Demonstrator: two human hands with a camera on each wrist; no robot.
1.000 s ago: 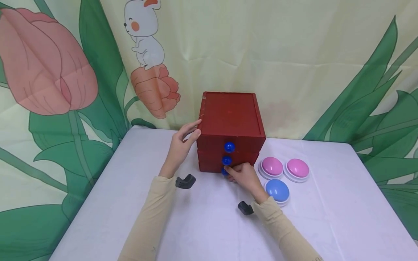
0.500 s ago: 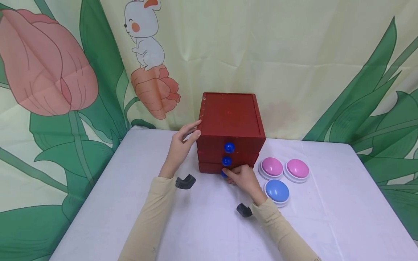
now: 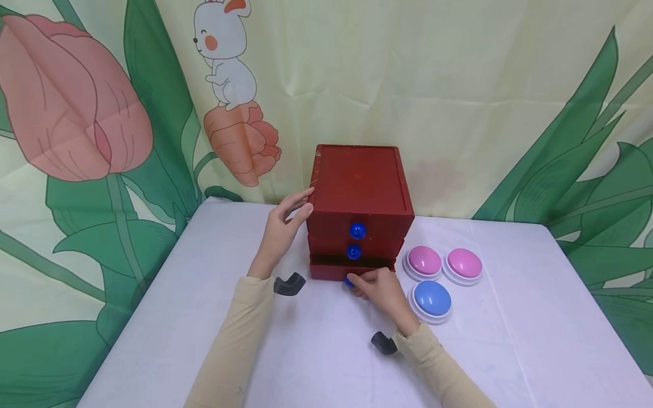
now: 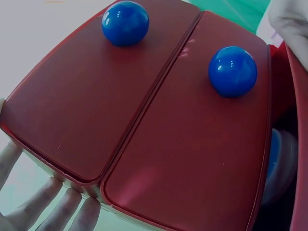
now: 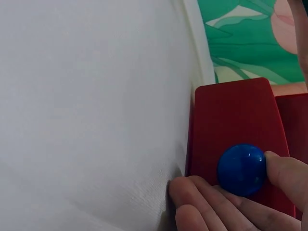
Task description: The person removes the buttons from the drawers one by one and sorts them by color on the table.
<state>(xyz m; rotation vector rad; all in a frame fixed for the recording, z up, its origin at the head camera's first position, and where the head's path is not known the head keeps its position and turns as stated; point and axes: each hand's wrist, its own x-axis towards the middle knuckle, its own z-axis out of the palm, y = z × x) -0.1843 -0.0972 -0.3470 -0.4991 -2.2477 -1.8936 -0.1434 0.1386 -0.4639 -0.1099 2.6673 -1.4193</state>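
A dark red drawer box [image 3: 359, 178] with blue round knobs stands at the back of the table. Its bottom drawer [image 3: 329, 272] is pulled partly out, while the two upper drawers are closed. With thumb and fingers, my right hand [image 3: 380, 286] pinches the bottom drawer's blue knob [image 5: 242, 169]. My left hand [image 3: 283, 226] rests against the box's left side, fingers extended; its fingertips [image 4: 72, 195] touch that side in the left wrist view. In the opened drawer's gap, part of a round blue and whitish thing [image 4: 276, 161] shows in the left wrist view.
Right of the box stand two pink dome push buttons [image 3: 425, 260] [image 3: 464, 263] on white bases and a blue one [image 3: 432, 298], close to my right forearm. A white cloth covers the table [image 3: 326, 362]. A printed curtain [image 3: 459, 113] hangs behind.
The bottom drawer has slid out toward me, with my right hand drawing back on its knob. My left hand has stayed against the box's side.
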